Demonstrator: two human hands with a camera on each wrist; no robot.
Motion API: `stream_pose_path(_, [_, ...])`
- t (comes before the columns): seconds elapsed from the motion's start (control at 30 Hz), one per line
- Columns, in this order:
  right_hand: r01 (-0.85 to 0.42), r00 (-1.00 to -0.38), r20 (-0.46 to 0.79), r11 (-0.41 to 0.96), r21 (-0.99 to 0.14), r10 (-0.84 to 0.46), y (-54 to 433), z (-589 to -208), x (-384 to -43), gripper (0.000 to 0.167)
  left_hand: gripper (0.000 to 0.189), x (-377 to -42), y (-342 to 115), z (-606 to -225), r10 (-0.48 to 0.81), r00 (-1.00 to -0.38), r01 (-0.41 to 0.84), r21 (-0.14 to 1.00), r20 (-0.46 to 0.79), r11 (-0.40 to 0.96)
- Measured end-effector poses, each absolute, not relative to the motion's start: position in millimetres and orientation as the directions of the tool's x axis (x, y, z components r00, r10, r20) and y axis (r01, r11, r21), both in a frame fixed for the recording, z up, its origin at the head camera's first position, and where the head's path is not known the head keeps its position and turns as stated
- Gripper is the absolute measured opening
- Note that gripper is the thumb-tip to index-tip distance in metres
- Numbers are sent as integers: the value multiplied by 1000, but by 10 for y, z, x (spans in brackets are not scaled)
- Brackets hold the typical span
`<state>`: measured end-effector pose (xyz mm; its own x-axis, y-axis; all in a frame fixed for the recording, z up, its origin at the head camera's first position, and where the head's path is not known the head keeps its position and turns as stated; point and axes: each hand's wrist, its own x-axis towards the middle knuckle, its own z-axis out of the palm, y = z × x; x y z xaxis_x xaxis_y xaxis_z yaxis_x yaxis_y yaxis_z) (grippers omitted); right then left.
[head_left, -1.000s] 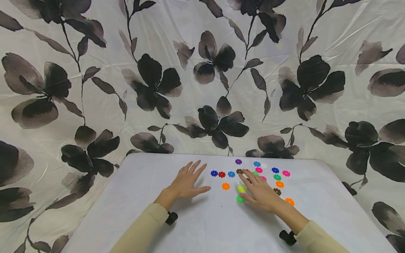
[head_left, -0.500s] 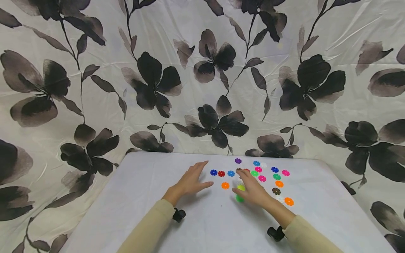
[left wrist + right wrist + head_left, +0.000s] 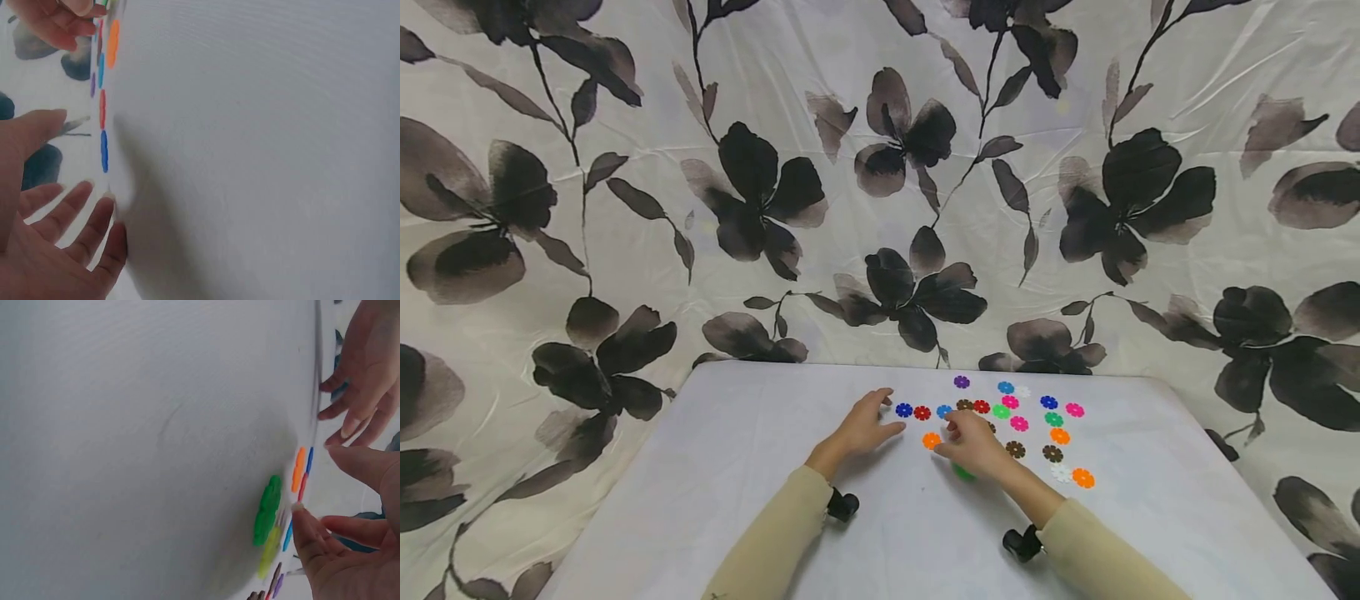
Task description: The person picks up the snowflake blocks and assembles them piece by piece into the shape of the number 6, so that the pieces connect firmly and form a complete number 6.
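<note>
Small flower-shaped plastic discs lie flat on a white table. My left hand (image 3: 863,427) hovers left of the dark blue disc (image 3: 903,410), thumb and fingers spread apart with nothing between them. A red disc (image 3: 922,412) follows in that row, then a light blue disc (image 3: 943,412) beside the right fingertips. My right hand (image 3: 979,447) is over the discs, its thumb by the orange disc (image 3: 930,441). In the right wrist view its thumb and bent fingers are apart, holding nothing visible. Below it lie a green disc (image 3: 267,510) and a yellow disc (image 3: 269,552), the latter hidden in the head view.
More discs scatter to the right, among them a brown disc (image 3: 1052,453), a pink disc (image 3: 1075,410) and an orange disc (image 3: 1083,477). At the back left is a purple disc (image 3: 962,382). A floral cloth (image 3: 820,250) hangs behind the white table (image 3: 700,492).
My right hand has moved left toward the near orange disc, its fingers bending more. My left hand has shifted slightly right, its fingers less spread. The discs seem to stay in place.
</note>
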<state>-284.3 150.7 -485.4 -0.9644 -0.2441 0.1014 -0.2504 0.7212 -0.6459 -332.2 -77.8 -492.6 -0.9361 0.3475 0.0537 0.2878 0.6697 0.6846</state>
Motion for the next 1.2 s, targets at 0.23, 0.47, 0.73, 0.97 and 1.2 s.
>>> stream_pose_path(0.23, [-219, -967, 43, 728, -650, -252, 1411, -4867, -2919, 44, 51, -3394, -692, -4952, 267, -963, 224, 650, 32, 727])
stream_pose_path(0.47, [-205, -969, 28, 738, -643, -245, 1423, -4873, -2960, 33, 37, -3456, -548, -5014, 193, -980, 190, 567, 56, 801])
stream_pose_path(0.73, [-232, -961, 38, 718, -656, -275, 1409, -4838, -2982, 18, 26, -3485, -484, -4998, 124, -991, 127, 563, 43, 817])
stream_pose_path(0.97, [-226, -961, 32, 718, -659, -274, 1385, -4849, -2997, 15, 28, -3468, -507, -4983, 100, -994, 100, 607, 33, 788])
stream_pose_path(1.2, [-213, -964, 23, 718, -662, -265, 1401, -4854, -2992, 17, 20, -3437, -560, -4982, 146, -987, 157, 675, 74, 721])
